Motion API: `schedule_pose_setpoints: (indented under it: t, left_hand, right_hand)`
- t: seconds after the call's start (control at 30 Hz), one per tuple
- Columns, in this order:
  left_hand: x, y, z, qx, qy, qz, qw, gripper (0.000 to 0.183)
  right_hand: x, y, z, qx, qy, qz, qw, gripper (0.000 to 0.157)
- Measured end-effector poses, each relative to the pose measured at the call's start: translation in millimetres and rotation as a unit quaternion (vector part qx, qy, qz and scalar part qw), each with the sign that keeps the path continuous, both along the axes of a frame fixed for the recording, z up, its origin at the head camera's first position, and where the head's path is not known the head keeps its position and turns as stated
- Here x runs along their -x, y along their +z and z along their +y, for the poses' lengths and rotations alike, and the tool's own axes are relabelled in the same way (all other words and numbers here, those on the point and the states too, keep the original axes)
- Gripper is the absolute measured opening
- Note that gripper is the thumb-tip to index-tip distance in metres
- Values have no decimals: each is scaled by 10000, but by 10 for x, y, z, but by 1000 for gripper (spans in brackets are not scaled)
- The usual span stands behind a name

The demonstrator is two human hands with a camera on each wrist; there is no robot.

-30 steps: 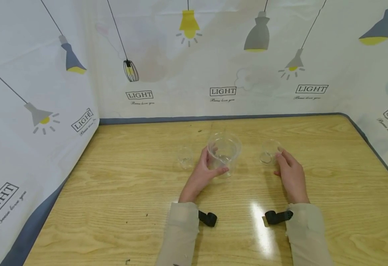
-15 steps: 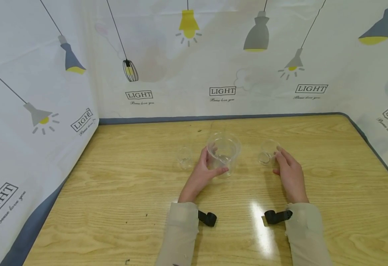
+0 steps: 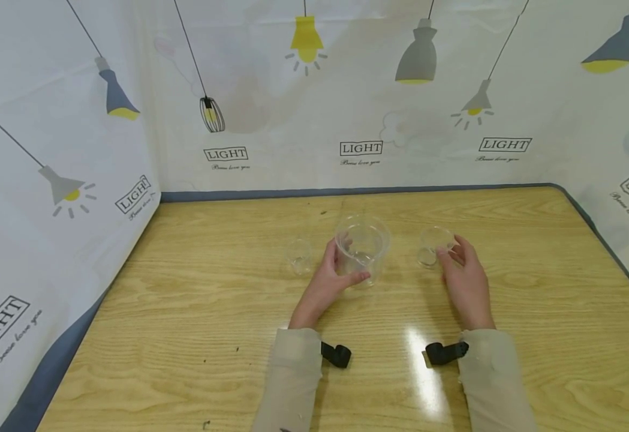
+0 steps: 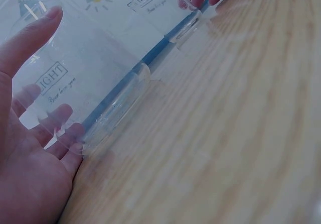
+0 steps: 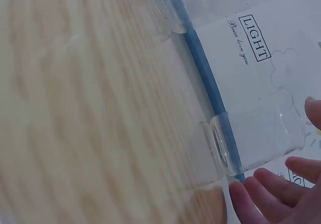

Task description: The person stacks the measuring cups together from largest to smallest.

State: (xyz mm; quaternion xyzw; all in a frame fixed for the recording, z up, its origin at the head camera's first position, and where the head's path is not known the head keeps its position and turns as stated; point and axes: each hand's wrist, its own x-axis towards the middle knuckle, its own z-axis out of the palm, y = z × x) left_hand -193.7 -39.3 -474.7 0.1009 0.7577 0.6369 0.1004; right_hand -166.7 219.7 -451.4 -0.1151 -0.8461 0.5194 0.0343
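Note:
A large clear plastic cup [image 3: 379,243] stands upright on the wooden table, and my left hand [image 3: 327,283] holds its left side, thumb in front and fingers behind. In the left wrist view, some fingers [image 4: 62,114] show through the wall of that cup [image 4: 95,68]. To its right is a smaller clear cup [image 3: 430,241], upright too. My right hand [image 3: 468,285] is at this cup's right side, thumb toward the near rim and fingers spread behind. The right wrist view has loosely extended fingers [image 5: 271,191] close beside the small cup [image 5: 266,138]; whether they touch it is unclear.
Another small clear cup [image 3: 299,257] stands left of the large cup, beside my left hand. The wooden table [image 3: 157,336] runs back to a white curtain [image 3: 292,120] printed with lamps, with a dark blue lower edge. Light glares off the table's front.
My right hand has shifted slightly left and its thumb and fingers have parted around the small cup, which has slid slightly left. The left hand and large cup have stayed put.

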Motion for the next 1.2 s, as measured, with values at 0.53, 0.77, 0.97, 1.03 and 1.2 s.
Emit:
schedule_pose_setpoints:
  t: [0.53, 0.77, 0.97, 1.03, 1.2]
  left_hand:
    - [2, -9, 0, 28, -7, 16, 10000, 88]
    - [7, -15, 3, 8, -12, 21, 10000, 89]
    - [14, -22, 7, -11, -8, 24, 10000, 89]
    - [15, -26, 9, -4, -6, 15, 10000, 88]
    - [13, -26, 13, -22, 14, 17, 10000, 87]
  right_hand:
    - [31, 0, -34, -138, -7, 137, 9998, 81]
    - [54, 3, -32, -207, 61, 123, 9997, 82]
    - [35, 10, -28, -142, 98, 203, 9996, 81]
    - [25, 19, -21, -95, 146, 206, 9996, 80]
    - [2, 41, 0, 24, 344, 266, 9991, 79]
